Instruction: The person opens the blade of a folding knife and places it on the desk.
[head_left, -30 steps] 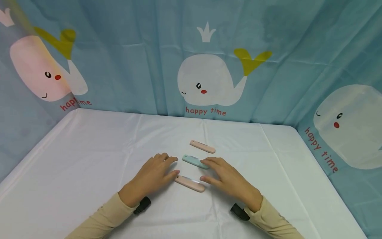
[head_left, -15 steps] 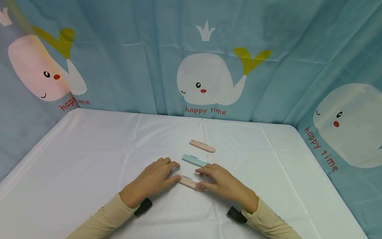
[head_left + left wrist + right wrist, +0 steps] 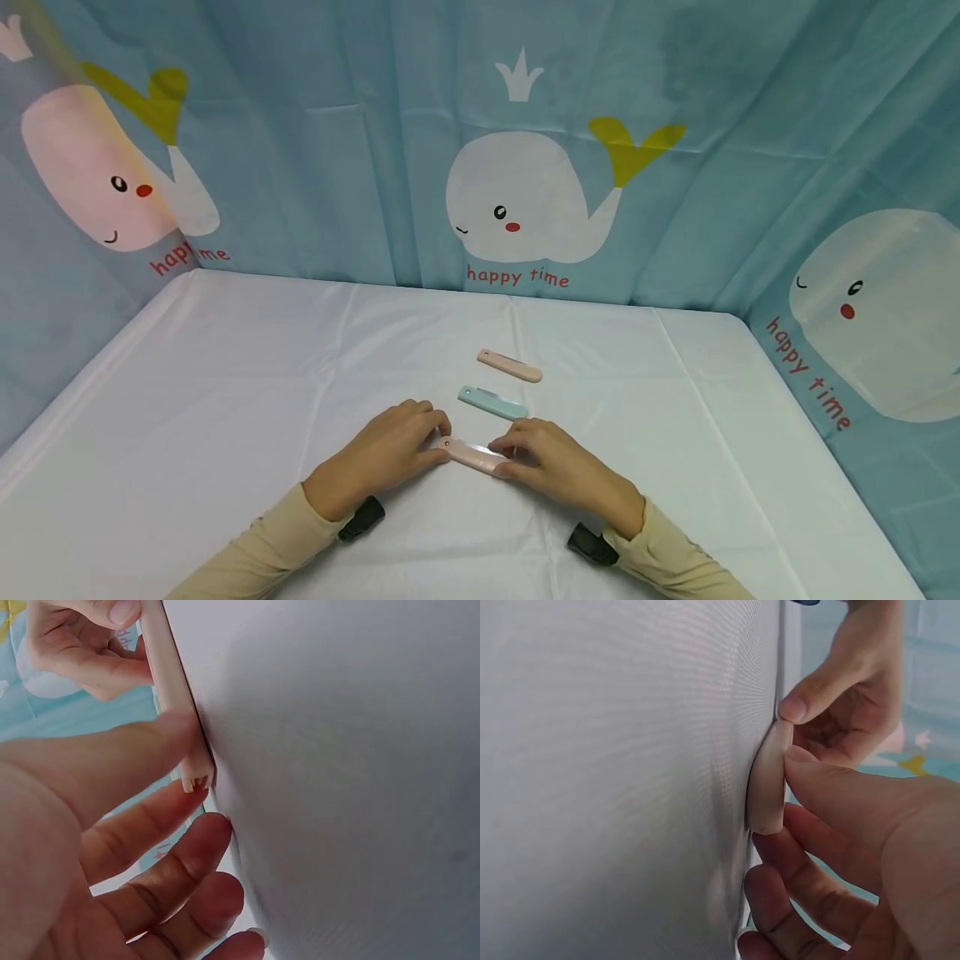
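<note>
Slim pale-pink folding knife (image 3: 472, 457), plastic-looking, lies on white cloth (image 3: 300, 400), the row's nearest to the person. Left hand (image 3: 399, 439) pinches its pivot end, right hand (image 3: 558, 458) its rounded end. Step seems to be gripping; next move likely calls for steady ends, fingertips clear of metal edge

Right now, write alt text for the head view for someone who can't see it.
A person's left hand and right hand grip opposite ends of a pink folding blade at a white table. Beyond it lie a mint blade, then a second pink blade, before a blue curtain printed with whales.
</note>
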The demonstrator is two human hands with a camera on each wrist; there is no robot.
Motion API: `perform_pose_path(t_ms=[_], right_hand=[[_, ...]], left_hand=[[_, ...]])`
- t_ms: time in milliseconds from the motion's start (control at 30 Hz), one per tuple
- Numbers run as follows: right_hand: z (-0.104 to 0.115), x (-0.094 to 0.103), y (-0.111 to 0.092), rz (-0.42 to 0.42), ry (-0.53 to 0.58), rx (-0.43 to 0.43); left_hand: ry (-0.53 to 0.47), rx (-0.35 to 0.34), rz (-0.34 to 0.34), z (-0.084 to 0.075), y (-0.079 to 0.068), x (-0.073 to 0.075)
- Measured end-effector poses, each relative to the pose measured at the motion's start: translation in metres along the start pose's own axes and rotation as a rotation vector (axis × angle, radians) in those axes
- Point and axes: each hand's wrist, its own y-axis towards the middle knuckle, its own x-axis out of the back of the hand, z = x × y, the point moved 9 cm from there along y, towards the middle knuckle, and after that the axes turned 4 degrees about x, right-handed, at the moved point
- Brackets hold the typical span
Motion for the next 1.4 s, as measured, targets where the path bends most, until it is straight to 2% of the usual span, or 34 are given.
perform_pose_path(t_ms=[267,667,967,1400], right_hand=[[0.001,0.001,0.000,-0.012,0.016,-0.009],[-0.002,0.002,-0.001,-0.041,0.089,-0.041],[-0.002,0.003,-0.001,-0.045,0.172,-0.039],[-0.003,0.001,-0.002,0.002,0.300,-0.082]], left_hand=[[-0.036,0.017,-0.008,-0.001,0.002,0.001],[-0.070,0.002,-0.047,-0.005,-0.001,0.006],[-0.241,-0.043,-0.036,-0.009,0.001,0.010],[-0.345,-0.125,-0.059,-0.021,0.000,0.015]])
